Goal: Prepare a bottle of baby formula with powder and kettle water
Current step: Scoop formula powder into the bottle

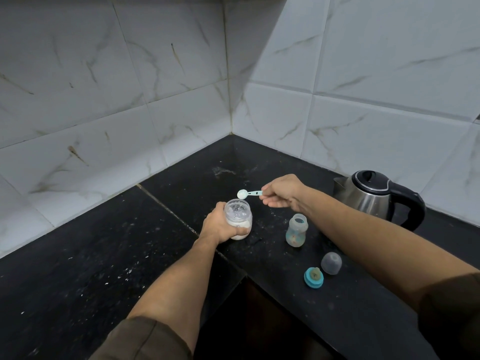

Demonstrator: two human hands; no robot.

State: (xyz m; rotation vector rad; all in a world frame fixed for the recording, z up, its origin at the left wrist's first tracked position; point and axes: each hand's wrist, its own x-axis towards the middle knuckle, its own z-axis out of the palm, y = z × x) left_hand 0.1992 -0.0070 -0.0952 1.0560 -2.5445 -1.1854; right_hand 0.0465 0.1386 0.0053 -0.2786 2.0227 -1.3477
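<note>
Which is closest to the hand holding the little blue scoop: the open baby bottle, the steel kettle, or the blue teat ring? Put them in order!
From the right hand holding the small blue scoop:
1. Open clear baby bottle, just below the wrist.
2. Shiny steel kettle, off to the right by the wall.
3. Blue teat ring, lying nearest the counter's front edge.

Black speckled stone countertop (104, 255). White wall tiles (78, 87) with grey-brown marble veining. Clear plastic jar (238, 219) of white powder. Pale blue plastic scoop (248, 194), white powder in bowl. Translucent baby bottle (297, 229), faint printed pattern. Teal nipple ring (313, 277). Frosted grey dome cap (331, 263). Brushed steel kettle (368, 197), black lid and handle. Olive-brown sleeves (145, 341).
</note>
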